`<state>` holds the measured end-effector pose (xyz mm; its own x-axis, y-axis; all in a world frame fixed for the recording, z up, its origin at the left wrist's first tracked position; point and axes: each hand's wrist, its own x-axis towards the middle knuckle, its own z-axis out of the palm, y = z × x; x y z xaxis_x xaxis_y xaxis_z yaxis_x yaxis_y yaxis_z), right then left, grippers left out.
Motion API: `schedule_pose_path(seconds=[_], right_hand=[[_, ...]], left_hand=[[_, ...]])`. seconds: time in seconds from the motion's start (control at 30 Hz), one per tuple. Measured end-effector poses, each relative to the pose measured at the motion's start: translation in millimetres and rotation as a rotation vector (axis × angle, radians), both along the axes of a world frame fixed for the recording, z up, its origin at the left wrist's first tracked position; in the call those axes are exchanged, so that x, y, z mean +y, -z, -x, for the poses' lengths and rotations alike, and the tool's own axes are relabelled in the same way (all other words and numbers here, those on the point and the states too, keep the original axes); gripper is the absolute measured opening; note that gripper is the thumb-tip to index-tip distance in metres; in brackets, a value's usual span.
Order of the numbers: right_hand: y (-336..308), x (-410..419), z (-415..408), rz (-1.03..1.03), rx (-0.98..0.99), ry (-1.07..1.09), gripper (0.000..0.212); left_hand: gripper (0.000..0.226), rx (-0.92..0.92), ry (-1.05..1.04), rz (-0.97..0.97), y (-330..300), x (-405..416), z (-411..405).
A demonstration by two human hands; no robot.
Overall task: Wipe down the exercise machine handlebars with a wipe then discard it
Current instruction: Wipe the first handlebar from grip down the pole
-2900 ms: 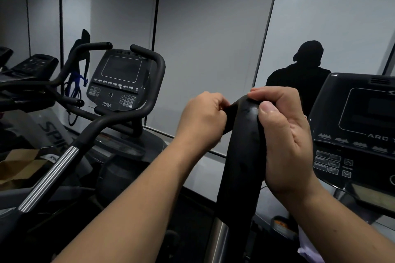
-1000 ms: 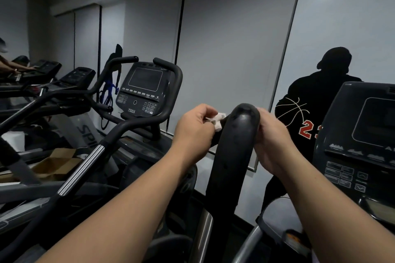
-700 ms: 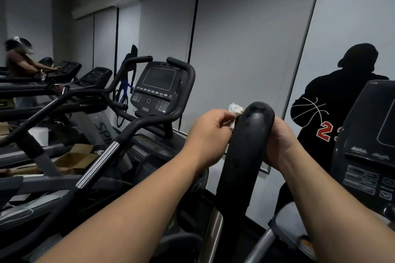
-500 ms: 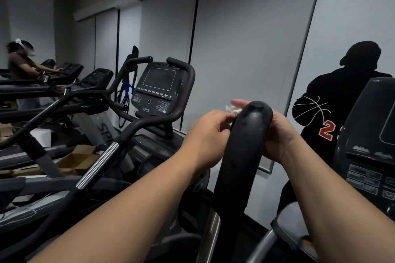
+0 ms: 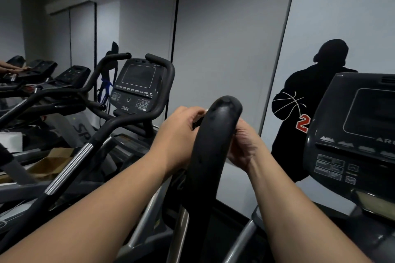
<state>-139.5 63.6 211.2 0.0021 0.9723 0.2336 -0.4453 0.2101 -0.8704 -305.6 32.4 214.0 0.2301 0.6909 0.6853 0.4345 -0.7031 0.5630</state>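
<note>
Grey wall panels back a row of gym machines. Your left hand (image 5: 181,132) curls around a white wipe (image 5: 206,110), now barely visible, against the matte black rounded handlebar (image 5: 215,134). Your right hand (image 5: 242,143) has dropped lower, fingers curled behind the bar.

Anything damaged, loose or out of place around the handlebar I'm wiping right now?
The handlebar shows small pits and scuffs on its black grip near the rounded top, which looks like wear. An open cardboard box lies among the machine frames at left, an odd spot. The wipe barely shows beside the left hand.
</note>
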Motion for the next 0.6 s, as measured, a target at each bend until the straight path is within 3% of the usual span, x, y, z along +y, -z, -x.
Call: schedule_pose_path(seconds=[0.13,0.4,0.5,0.57,0.6], right_hand=[[12,4,-1,0.007,0.007,-0.007,0.061],[31,-1,16,0.088,0.038,0.062,0.041],[33,-4,22,0.113,0.171,0.072,0.041],[34,-13,26,0.109,0.16,0.092,0.017],[38,-13,25,0.107,0.118,0.058,0.016]], left_hand=[[0.026,0.029,-0.068,-0.028,2,-3,0],[0.019,0.09,-0.148,-0.073,7,-2,1],[0.031,0.135,-0.198,-0.103,6,1,1],[0.029,0.144,-0.209,-0.113,6,1,1],[0.029,0.139,-0.21,-0.119,6,1,1]])
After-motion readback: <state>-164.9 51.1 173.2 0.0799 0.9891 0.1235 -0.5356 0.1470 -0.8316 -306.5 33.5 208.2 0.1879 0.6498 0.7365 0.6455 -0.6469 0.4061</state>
